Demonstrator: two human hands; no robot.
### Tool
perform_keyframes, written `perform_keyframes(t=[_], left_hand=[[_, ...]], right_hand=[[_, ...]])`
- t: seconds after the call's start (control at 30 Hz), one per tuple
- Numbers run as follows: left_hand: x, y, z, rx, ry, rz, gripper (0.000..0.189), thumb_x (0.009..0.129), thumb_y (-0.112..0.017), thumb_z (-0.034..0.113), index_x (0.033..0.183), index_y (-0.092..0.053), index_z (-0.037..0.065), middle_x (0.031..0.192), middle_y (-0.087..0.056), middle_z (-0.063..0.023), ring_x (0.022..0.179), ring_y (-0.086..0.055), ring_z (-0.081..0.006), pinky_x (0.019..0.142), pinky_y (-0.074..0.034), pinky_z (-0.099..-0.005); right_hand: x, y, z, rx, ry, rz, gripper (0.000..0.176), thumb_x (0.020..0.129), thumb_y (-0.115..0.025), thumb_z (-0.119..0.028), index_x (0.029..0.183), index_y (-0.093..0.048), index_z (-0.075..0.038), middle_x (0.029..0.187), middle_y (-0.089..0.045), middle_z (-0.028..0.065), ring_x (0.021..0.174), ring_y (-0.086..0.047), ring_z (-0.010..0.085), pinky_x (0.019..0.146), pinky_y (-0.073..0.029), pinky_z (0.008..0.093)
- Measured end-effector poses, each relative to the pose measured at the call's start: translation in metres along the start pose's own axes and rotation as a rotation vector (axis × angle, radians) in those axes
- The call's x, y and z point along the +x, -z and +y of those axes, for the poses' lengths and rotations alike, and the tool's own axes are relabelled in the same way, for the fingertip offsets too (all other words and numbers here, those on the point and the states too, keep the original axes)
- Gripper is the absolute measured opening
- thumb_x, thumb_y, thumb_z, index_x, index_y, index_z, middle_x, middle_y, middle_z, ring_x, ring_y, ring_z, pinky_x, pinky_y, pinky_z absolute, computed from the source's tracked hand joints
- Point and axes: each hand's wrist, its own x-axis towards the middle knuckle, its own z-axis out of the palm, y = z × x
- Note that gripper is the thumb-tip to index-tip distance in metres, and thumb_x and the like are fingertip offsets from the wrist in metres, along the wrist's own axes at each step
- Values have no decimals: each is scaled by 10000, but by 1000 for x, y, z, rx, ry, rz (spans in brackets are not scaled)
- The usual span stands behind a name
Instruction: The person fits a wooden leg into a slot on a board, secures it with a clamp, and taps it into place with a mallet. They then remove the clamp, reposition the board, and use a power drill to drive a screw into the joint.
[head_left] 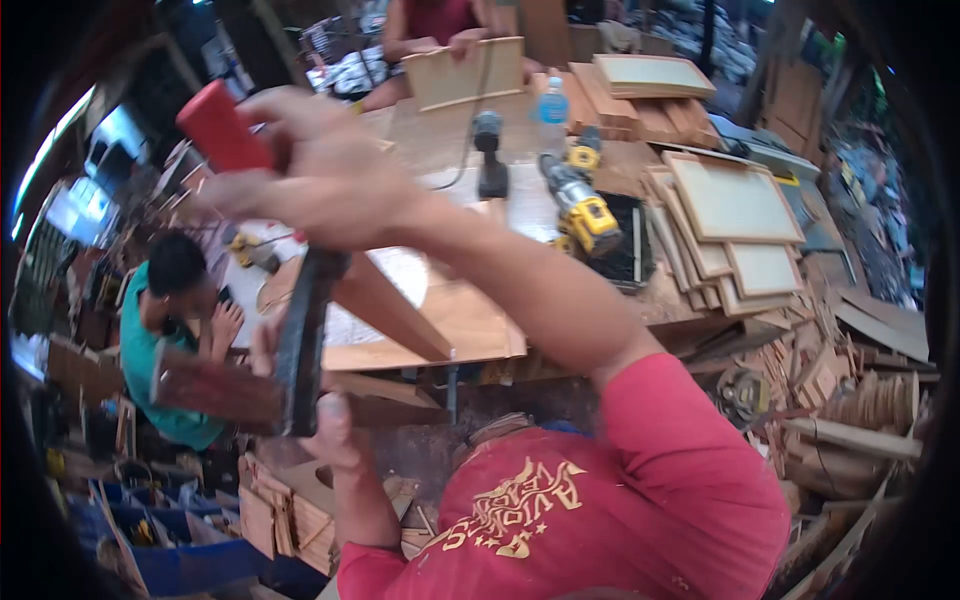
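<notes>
My right hand (330,180) is raised and wrapped round the red handle (228,128) of a clamp, slightly blurred by motion. The clamp's black bar (310,330) slants down from there, and a rust-brown flat arm (215,388) sticks out to the left at its lower end. Lower down, my left hand (338,432) grips that end, thumb on the near side and fingers partly hidden behind the bar. Just beyond the clamp, a wooden board (395,305) stands on edge on the workbench, beside a light wooden panel (465,325).
A yellow drill (585,210), a black-handled tool (490,150) and a water bottle (552,110) stand on the bench. Framed panels (735,200) are stacked at right. One person (165,330) sits at left; another (440,25) holds a panel (465,75) across the bench.
</notes>
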Motion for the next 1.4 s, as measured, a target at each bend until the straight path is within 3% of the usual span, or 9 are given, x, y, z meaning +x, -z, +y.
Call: perform_keyframes(t=[0.1, 0.17, 0.23, 0.43, 0.57, 0.67, 0.97, 1.13, 1.4], left_hand=[[6, 3, -5, -158, 28, -36, 1149, 815, -747, 569, 1561, -186, -101, 1555, -359, -261, 1468, -344, -356, 1236, -241, -504], [9, 0, -2, -223, 64, -62, 1188, 773, -789, 568, 1567, -186, -78, 1553, -353, -265, 1477, -336, -359, 1247, -220, -502], [8, 3, -2, -227, 85, -76, 1217, 749, -809, 574, 1568, -184, -72, 1553, -350, -270, 1479, -331, -363, 1250, -213, -502], [8, 7, -9, -151, 17, -54, 1219, 772, -799, 613, 1566, -189, -82, 1544, -365, -266, 1461, -356, -380, 1233, -260, -506], [-12, 14, 3, 200, -40, 78, 1153, 851, -717, 643, 1557, -173, -88, 1538, -368, -267, 1431, -400, -388, 1186, -362, -502], [-26, 9, 10, 251, -112, 123, 1095, 856, -773, 530, 1556, -178, -65, 1547, -370, -244, 1322, -522, -339, 963, -593, -454], [-72, 4, -3, 255, -8, 132, 944, 924, -732, 340, 1574, -175, -58, 1464, -472, -248, 1326, -536, -373, 1108, -442, -521], [-87, 9, -33, 9, 411, 11, 899, 923, -709, 324, 1586, -224, -43, 1474, -470, -258, 1277, -570, -373, 1070, -476, -496], [-74, 8, -63, -150, 421, -166, 1020, 790, -755, 405, 1597, -289, -10, 1592, -351, -259, 1475, -365, -411, 1183, -332, -554]], right_hand=[[-51, 47, 59, -25, -20, 203, 440, 1018, -635, -328, 1285, -621, 21, 980, -701, 86, 907, -640, 123, 804, -519, 292], [-113, 72, 109, -500, -353, 339, 444, 974, -651, -342, 1219, -636, 28, 1103, -700, 229, 1051, -675, 324, 939, -509, 417], [-189, 96, 190, -788, -652, 216, 502, 879, -733, -338, 1239, -634, -2, 1182, -635, 261, 1159, -597, 400, 1008, -477, 486], [-267, 107, 239, -1317, -794, -59, 566, 829, -758, -210, 1309, -562, 17, 1261, -505, 226, 1202, -517, 413, 973, -493, 534], [-263, 124, 267, -1307, -800, -37, 544, 841, -716, -143, 1324, -532, 26, 1268, -507, 229, 1206, -519, 406, 975, -501, 524], [-250, 132, 269, -1225, -918, -54, 515, 849, -681, -103, 1322, -526, 31, 1307, -508, 242, 1247, -519, 413, 1003, -500, 513], [-212, 131, 262, -1019, -1010, -119, 411, 859, -563, -71, 1242, -573, 77, 1263, -620, 299, 1198, -614, 456, 1015, -506, 521], [-214, 123, 286, -973, -919, -290, 347, 815, -582, -71, 1142, -654, 18, 1143, -686, 294, 1091, -664, 452, 961, -533, 511], [-228, 110, 262, -906, -846, -554, 459, 769, -594, -73, 1206, -671, 41, 1172, -676, 305, 1157, -642, 439, 1004, -517, 498]])
